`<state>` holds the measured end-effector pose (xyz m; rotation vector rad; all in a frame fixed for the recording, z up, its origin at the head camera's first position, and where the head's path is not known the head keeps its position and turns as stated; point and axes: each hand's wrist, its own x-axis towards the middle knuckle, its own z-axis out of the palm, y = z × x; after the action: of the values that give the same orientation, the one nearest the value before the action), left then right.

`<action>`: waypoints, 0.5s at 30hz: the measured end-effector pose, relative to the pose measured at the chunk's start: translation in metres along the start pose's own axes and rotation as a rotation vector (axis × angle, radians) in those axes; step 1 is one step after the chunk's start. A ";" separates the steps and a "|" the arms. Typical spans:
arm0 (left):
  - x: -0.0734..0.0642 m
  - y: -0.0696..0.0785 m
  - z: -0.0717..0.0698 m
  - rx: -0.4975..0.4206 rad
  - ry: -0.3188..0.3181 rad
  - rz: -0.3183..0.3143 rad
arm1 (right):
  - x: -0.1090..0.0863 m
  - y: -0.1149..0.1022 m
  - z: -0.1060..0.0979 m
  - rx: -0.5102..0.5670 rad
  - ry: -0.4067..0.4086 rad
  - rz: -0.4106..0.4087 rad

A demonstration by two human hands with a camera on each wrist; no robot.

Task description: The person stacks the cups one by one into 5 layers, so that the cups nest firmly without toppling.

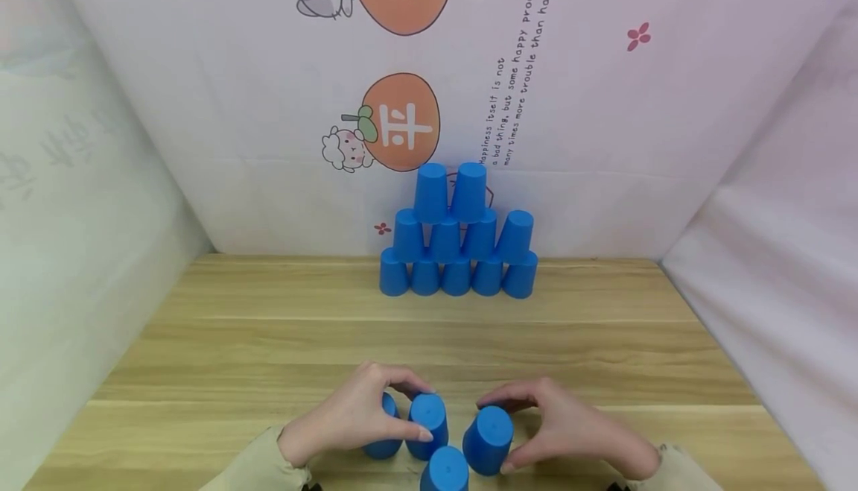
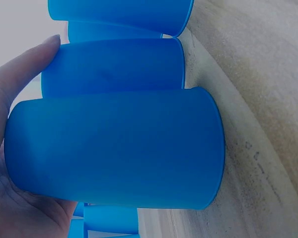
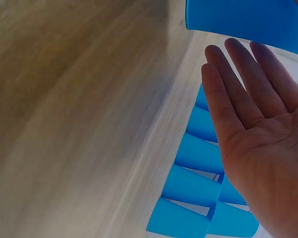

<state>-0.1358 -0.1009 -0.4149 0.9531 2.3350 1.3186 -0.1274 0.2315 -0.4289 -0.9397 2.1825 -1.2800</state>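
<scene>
Near the front of the table, four blue plastic cups stand upside down, close together. My left hand (image 1: 362,409) holds the middle-left cup (image 1: 429,420) between thumb and fingers. Under that palm is another cup (image 1: 383,442), partly hidden, which fills the middle of the left wrist view. My right hand (image 1: 559,424) has its thumb and fingers on opposite sides of the right-hand cup (image 1: 488,442). In the right wrist view, long fingers (image 3: 248,94) reach up to the side of this cup (image 3: 248,22). Nearest me is a cup (image 1: 447,470) cut by the frame's lower edge.
At the back of the wooden table (image 1: 281,334) rises a stepped stack of upside-down blue cups (image 1: 456,279), three rows high, its top row two cups wide. Behind it hangs a white printed cloth (image 1: 570,200). White cloth also walls both sides.
</scene>
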 end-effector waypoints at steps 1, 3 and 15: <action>0.000 0.000 0.000 0.001 0.001 -0.001 | 0.000 0.000 0.001 0.003 -0.002 0.006; 0.000 0.000 0.001 0.002 0.003 -0.001 | 0.000 0.000 0.002 0.004 -0.003 0.013; 0.000 -0.003 0.006 0.007 0.011 0.007 | 0.001 0.005 0.004 -0.021 0.007 0.009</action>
<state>-0.1333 -0.0982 -0.4206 0.9590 2.3478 1.3228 -0.1274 0.2301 -0.4355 -0.9335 2.2072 -1.2607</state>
